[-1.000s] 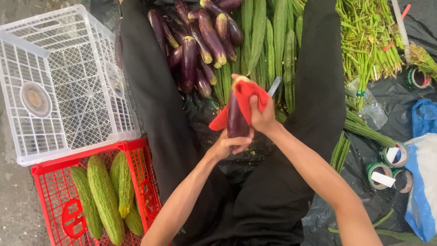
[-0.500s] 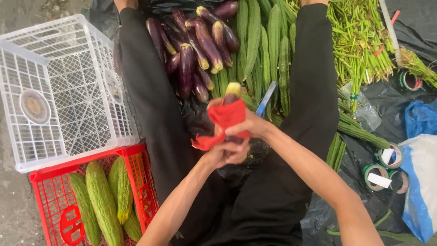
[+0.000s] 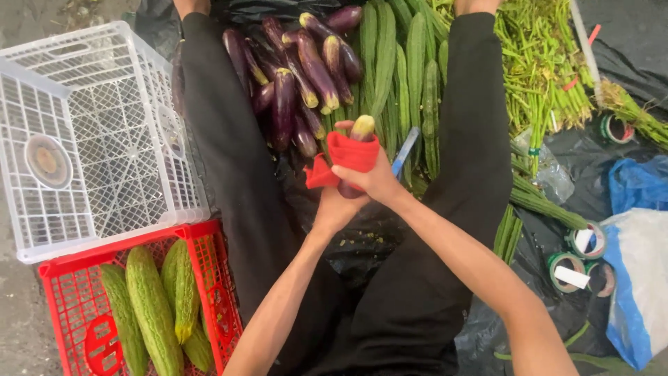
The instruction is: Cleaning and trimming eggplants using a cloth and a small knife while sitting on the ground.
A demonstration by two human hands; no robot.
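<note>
Both hands hold one purple eggplant upright over my lap, between my black-trousered legs. My right hand grips a red cloth wrapped around the eggplant, so only its pale-green tip shows above. My left hand sits just below and holds the eggplant's lower end, which is mostly hidden. A pile of purple eggplants lies on the ground just beyond the hands.
Long green ridged gourds lie beside the pile, with a blue-handled blade by them. A white crate and a red crate of bitter gourds stand left. Green stalks, tape rolls and a blue bag lie right.
The red cloth has been worked down over the eggplant's dark body, which is now covered. Only the tip shows.
</note>
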